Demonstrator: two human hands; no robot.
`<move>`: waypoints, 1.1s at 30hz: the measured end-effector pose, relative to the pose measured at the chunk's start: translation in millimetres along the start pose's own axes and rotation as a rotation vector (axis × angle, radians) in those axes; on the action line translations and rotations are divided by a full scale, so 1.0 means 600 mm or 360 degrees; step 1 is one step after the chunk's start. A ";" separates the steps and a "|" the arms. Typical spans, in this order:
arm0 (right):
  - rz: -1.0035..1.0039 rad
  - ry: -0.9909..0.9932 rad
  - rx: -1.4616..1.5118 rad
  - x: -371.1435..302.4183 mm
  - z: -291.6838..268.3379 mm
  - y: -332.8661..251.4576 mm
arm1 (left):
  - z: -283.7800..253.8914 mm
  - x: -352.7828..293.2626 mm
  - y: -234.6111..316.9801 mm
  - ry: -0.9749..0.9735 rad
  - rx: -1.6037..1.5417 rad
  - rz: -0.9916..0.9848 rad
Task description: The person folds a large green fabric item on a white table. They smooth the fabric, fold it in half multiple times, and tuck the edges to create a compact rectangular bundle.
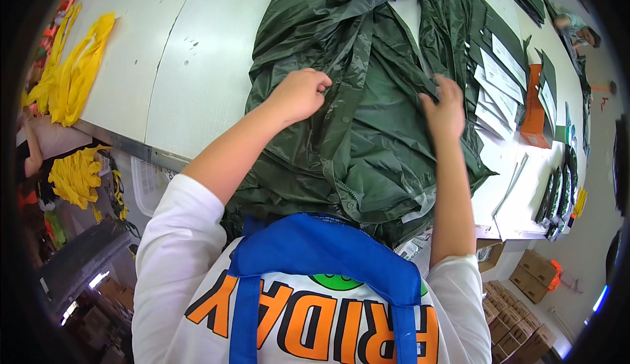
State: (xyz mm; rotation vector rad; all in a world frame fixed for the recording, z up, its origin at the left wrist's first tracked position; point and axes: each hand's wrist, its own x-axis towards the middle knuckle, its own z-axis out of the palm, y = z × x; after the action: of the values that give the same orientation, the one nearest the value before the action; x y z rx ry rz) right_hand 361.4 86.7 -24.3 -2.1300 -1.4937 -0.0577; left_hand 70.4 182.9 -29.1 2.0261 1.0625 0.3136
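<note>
A dark green raincoat with snap buttons along its front flap lies rumpled across the table in front of me, its lower edge hanging against my blue apron. My left hand is closed at the flap left of the middle, fingers curled onto the cloth. Over the right side of the coat, my right hand is slightly blurred, with thumb and fingers apart. Its fingertips are beside a long fold of the same green cloth. Whether they touch it is hard to make out.
White table carries yellow strips at the left. At the right lie dark green folded pieces with white paper sheets and an orange box. Cardboard boxes stand on the floor. Other people are at both sides.
</note>
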 end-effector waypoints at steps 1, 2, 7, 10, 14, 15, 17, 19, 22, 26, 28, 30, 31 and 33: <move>0.0166 0.0098 -0.0316 0.009 -0.006 0.037 | -0.008 -0.001 0.001 0.0060 0.0019 0.0021; 0.0301 -0.0230 -0.0359 0.017 -0.025 0.061 | -0.013 -0.001 0.012 0.0065 -0.0062 0.0011; 0.0296 -0.0493 0.0006 -0.012 -0.111 -0.025 | 0.009 0.025 0.072 -0.0415 -0.1343 -0.0460; -0.0011 -0.0926 0.0614 -0.091 -0.168 -0.135 | 0.029 0.063 0.113 -0.0226 -0.1890 -0.0748; -0.0197 -0.1864 0.1189 -0.164 -0.177 -0.175 | 0.041 0.088 0.100 0.0032 -0.2103 -0.0805; -0.0172 -0.2084 0.1227 -0.177 -0.164 -0.164 | 0.046 0.087 0.087 0.0145 -0.2107 -0.0759; -0.0096 -0.1915 0.1278 -0.139 -0.170 -0.150 | 0.039 0.063 0.062 0.0066 -0.2318 -0.0712; 0.0159 -0.1343 0.1177 -0.079 -0.166 -0.146 | 0.020 0.034 0.044 -0.0142 -0.2620 -0.0517; -0.0059 -0.0888 0.1303 0.010 -0.083 -0.139 | -0.002 0.000 0.058 -0.0183 -0.2628 -0.0481; -0.0122 -0.1188 0.1160 0.076 0.032 -0.115 | -0.036 -0.022 0.068 -0.0266 -0.2654 -0.0373; -0.0193 -0.1030 0.1246 0.076 0.054 -0.114 | -0.044 -0.032 0.066 -0.0257 -0.2625 -0.0367; -0.0048 -0.1069 0.1236 0.075 0.052 -0.106 | -0.050 -0.042 0.064 -0.0214 -0.2631 -0.0341; -0.0045 -0.0956 0.1207 0.074 0.055 -0.095 | -0.053 -0.046 0.066 -0.0201 -0.2632 -0.0328; 0.0060 -0.0647 0.1522 0.077 0.033 -0.087 | -0.060 -0.055 0.080 -0.0109 -0.2509 -0.0400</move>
State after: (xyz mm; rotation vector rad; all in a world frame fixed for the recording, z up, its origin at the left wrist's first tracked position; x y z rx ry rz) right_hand 328.1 148.1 -5.2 -1.4049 -1.2839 0.9550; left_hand 58.2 161.8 35.0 0.4806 0.5924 0.6552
